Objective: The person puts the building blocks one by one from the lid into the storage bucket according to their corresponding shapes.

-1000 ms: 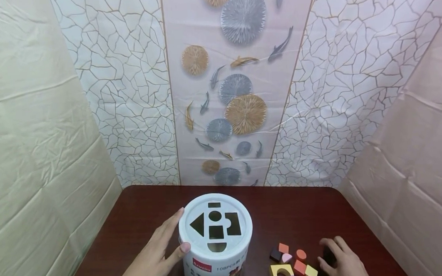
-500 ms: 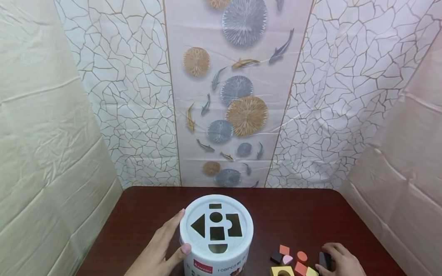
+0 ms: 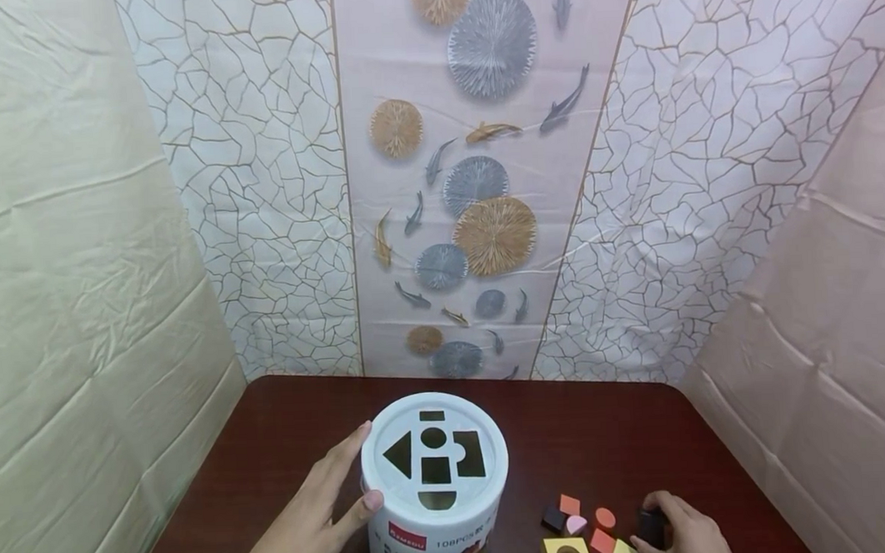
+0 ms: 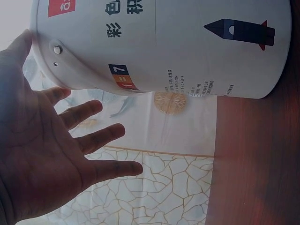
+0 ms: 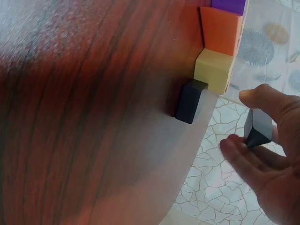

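Observation:
A white cylindrical bucket [image 3: 456,530] with shape cut-outs in its lid [image 3: 433,454] stands on the dark wooden table [image 3: 593,436]. My left hand [image 3: 339,485] lies against its left side, fingers straight and thumb on the front wall. In the left wrist view the left hand [image 4: 70,140] is spread open beside the bucket [image 4: 178,42]. My right hand [image 3: 669,530] pinches a dark block [image 3: 649,526] at the table's near right. The right wrist view shows that dark block [image 5: 258,125] between thumb and fingers of the right hand [image 5: 241,123], off the table.
Several small coloured blocks [image 3: 579,526] lie between bucket and right hand, among them a yellow arch [image 3: 564,546]. A second dark block [image 5: 190,101], a yellow one [image 5: 213,70] and an orange one [image 5: 220,30] sit close to the right hand. Cloth walls enclose the table.
My right hand has closed its fingers on the dark block and drawn slightly toward the near edge. The left hand and the bucket have stayed put.

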Demonstrator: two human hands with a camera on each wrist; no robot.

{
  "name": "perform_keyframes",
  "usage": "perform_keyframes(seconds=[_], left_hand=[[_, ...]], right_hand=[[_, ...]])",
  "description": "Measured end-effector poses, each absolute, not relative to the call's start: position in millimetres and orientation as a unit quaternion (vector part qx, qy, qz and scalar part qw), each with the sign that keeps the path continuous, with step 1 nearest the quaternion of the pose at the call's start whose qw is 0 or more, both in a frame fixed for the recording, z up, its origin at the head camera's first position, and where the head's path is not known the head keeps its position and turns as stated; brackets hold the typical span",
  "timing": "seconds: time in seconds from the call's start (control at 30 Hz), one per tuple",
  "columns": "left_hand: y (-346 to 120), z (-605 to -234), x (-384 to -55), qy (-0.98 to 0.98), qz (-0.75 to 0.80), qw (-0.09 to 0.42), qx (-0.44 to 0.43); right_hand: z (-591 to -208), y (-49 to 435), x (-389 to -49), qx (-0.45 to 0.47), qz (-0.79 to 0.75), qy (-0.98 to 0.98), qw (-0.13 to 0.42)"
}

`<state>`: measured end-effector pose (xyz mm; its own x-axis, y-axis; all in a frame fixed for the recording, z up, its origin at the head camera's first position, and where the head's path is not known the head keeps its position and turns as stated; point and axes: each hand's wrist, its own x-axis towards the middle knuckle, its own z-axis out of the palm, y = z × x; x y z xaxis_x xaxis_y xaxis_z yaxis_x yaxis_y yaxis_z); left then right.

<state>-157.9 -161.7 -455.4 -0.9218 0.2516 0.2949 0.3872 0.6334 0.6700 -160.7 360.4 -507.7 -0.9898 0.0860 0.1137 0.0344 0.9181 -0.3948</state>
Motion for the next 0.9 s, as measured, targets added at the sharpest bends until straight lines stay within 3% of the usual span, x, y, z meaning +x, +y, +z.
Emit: perform_keyframes(seconds=[0.1,0.4,0.53,0.77,0.9], left_hand=[[-162,-456,-158,-0.900,-0.391,0.084,-0.176],[-161,-453,-158,-0.903,-0.389,0.070,-0.169],[-162,-451,-158,-0.908,-0.384,0.054,-0.157],[-161,-448,-154,-0.910,-0.359,0.117,-0.170],[-164,-445,-155,-0.915,-0.345,0.119,-0.169]], right_hand=[[-508,359,-158,-0.011,0.202,-0.975,0.093],[-512,355,-156,0.131,0.206,-0.933,0.265],[-512,357,-159,0.172,0.206,-0.917,0.296],[-500,355,-157,0.216,0.198,-0.902,0.318],[-481,345,-151,0.190,0.200,-0.910,0.309]])
